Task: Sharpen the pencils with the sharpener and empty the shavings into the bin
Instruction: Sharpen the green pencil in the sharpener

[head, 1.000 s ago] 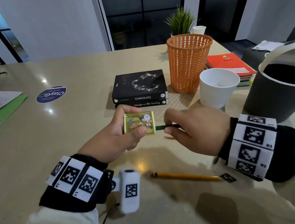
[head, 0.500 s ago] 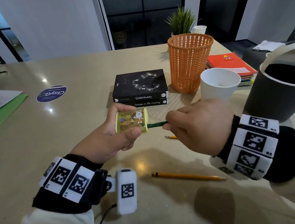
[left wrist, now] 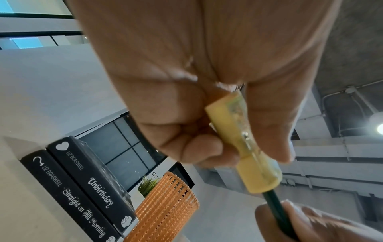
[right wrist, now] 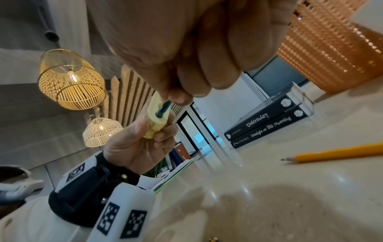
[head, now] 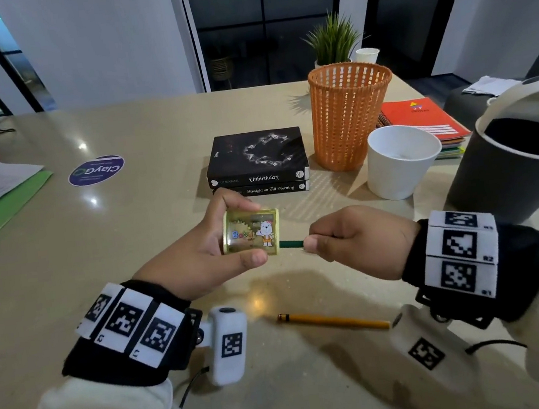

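Green pencil between both hands, tip apparently inside yellow sharpener.

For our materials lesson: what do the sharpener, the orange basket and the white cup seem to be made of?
Sharpener: glossy, see-through yellow plastic, seemingly; light glints on its printed face.
Orange basket: moulded plastic, probably; an even matte lattice of holes.
White cup: smooth, matte and opaque; plastic or ceramic, the look leaves it open.
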Motion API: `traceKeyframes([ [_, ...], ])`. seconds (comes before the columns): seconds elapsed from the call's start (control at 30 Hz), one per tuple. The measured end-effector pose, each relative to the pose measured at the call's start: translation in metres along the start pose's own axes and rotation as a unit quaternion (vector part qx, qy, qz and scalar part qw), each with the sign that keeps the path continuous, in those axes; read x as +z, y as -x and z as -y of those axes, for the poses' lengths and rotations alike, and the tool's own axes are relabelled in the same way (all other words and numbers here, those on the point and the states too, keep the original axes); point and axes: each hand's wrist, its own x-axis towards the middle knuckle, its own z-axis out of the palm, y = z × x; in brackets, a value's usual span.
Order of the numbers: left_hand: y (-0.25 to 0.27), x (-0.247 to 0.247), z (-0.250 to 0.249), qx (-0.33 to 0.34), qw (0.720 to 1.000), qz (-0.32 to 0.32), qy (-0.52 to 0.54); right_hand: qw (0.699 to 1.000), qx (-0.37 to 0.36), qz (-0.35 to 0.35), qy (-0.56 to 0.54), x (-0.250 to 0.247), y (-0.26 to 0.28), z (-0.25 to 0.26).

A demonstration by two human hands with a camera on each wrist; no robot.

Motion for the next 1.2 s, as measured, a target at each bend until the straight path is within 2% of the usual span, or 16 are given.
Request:
traceKeyframes([
  [0.5, -0.001, 0.001, 0.008, 0.001, 1.0, 0.003, 0.016, 0.996, 0.051, 0.053, -0.056, 0.003, 0.002, -0.002],
  [0.57, -0.002, -0.001, 0.008, 0.0, 1.0, 0.0, 0.019, 0.999, 0.032, 0.035, -0.018, 0.004, 0.004, 0.001],
  [0.6, -0.002, -0.002, 0.008, -0.003, 1.0, -0.001, 0.024, 0.999, 0.013, 0.021, 0.035, 0.006, 0.005, 0.002],
  [0.7, -0.004, -0.007, 0.009, -0.024, 0.998, -0.01, 0.057, 0.969, -0.079, -0.087, 0.217, 0.011, 0.007, 0.007],
  [0.83, -0.005, -0.009, 0.011, -0.056, 0.992, -0.022, 0.107, 0.927, -0.158, -0.186, 0.286, 0.01, 0.005, 0.008],
  [0.93, -0.005, -0.008, 0.012, -0.065, 0.993, -0.007, 0.102, 0.903, -0.215, -0.207, 0.308, 0.011, 0.004, 0.005],
  [1.1, -0.003, -0.009, 0.014, -0.068, 0.994, 0.018, 0.078, 0.931, -0.185, -0.189, 0.251, 0.008, 0.006, 0.007],
  [1.2, -0.002, -0.01, 0.013, -0.057, 0.996, 0.023, 0.057, 0.954, -0.16, -0.138, 0.215, 0.01, 0.005, 0.003],
])
